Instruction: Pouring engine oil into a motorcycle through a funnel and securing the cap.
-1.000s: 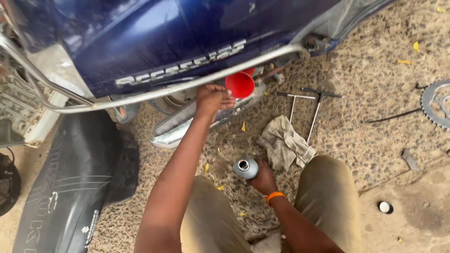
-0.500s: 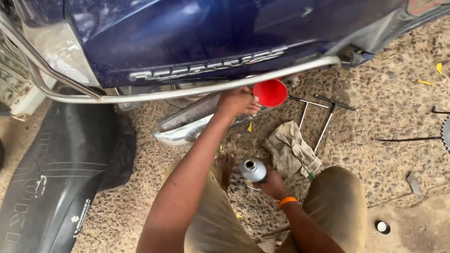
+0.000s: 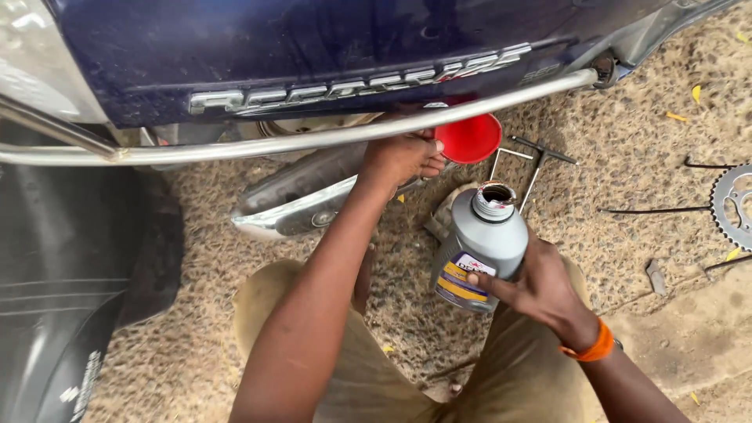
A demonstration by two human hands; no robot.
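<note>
My left hand (image 3: 401, 157) reaches forward under the chrome side rail (image 3: 313, 141) of a dark blue scooter (image 3: 329, 47) and grips the rim of a red funnel (image 3: 468, 139). My right hand (image 3: 540, 288) holds a grey oil bottle (image 3: 479, 244) upright, its cap off and its mouth open. The bottle is lifted in front of me, just below and to the right of the funnel, not touching it. A grey rag is mostly hidden behind the bottle.
A chrome exhaust pipe (image 3: 309, 196) lies under the scooter. A black scooter seat (image 3: 63, 282) lies on the left. A T-handle wrench (image 3: 533, 160) rests on the gravel beyond the funnel, and a chain sprocket (image 3: 732, 205) lies at the far right.
My right hand has raised the oil bottle from near the ground up toward the funnel. The view has moved closer and shifted left. My left hand stays on the funnel.
</note>
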